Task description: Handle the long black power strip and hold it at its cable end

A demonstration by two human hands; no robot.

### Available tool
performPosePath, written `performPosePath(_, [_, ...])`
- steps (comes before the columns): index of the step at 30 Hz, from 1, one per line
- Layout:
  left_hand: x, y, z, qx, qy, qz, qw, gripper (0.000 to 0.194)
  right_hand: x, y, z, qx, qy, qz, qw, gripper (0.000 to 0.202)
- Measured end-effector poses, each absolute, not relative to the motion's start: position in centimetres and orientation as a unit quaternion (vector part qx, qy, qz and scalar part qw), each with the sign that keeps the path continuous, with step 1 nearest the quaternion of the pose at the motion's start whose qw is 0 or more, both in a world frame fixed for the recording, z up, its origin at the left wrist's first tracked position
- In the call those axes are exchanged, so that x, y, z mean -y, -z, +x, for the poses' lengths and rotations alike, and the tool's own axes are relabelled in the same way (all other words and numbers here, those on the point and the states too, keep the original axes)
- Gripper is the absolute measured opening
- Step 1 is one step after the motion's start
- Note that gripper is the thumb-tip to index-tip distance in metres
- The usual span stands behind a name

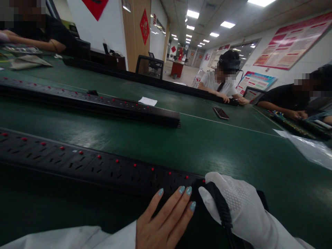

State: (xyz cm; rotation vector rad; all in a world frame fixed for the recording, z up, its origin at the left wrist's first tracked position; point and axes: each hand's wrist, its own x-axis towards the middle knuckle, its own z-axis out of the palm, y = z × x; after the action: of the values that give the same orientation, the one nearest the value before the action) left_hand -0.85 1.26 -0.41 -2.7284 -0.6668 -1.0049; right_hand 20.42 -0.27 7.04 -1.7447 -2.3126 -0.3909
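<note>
A long black strip with a row of red dots and slots runs from the left edge toward the middle of the green table. My bare left hand, with light blue nails, lies flat on its right end, fingers spread. In a white dotted glove, my right hand is closed around a black plug at the strip's right end. A black cable runs down from the plug. The hand hides part of the plug and the strip's end.
Behind lies another black strip, with a white paper beside it. A third long black bar is farther back. A phone and a plastic bag are on the right. Several people sit around the table.
</note>
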Motion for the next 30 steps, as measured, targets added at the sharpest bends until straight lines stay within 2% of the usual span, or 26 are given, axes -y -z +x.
performPosePath(7, [-1.2, 0.3, -0.8, 0.230, 0.340, -0.910, 0.067, 0.037, 0.4, -6.5, 20.6, 0.784, 0.106, -0.604, 0.096, 0.022])
performPosePath(16, [-1.3, 0.2, -1.1, 0.219, 0.326, -0.914, 0.100, 0.039, 0.4, -7.2, 20.2, 0.782, 0.145, -0.595, 0.115, 0.019])
performPosePath(27, [-1.1, 0.5, -0.7, 0.239, 0.342, -0.907, 0.064, 0.036, 0.2, -7.8, 20.0, 0.784, 0.137, -0.592, 0.125, 0.029])
performPosePath(30, [-0.9, 0.5, -0.7, 0.241, 0.339, -0.908, 0.059, 0.034, 0.2, -7.6, 20.1, 0.787, 0.130, -0.590, 0.122, 0.025])
